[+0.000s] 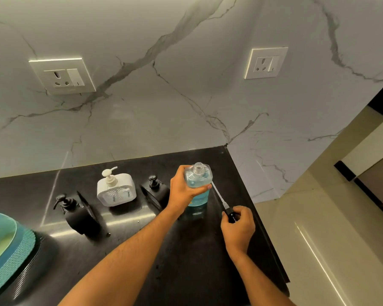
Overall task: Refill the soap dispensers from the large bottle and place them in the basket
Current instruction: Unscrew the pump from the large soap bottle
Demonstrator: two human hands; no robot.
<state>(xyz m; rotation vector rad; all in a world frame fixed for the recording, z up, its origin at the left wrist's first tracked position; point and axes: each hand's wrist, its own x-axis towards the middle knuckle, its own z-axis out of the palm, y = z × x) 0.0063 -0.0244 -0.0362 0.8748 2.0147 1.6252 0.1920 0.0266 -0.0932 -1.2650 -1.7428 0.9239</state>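
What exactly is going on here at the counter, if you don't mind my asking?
A person is working on soap containers at a black counter. The left hand grips a clear bottle of blue liquid, standing with its neck open. The right hand holds the removed pump by its black head, tube pointing towards the bottle. Two black dispensers and a white dispenser stand to the left, pumps on. A teal basket sits at the far left.

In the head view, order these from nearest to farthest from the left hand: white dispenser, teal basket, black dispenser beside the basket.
From the left hand:
1. White dispenser, to its left.
2. Black dispenser, farther left, nearer the person.
3. Teal basket, at the far left edge.
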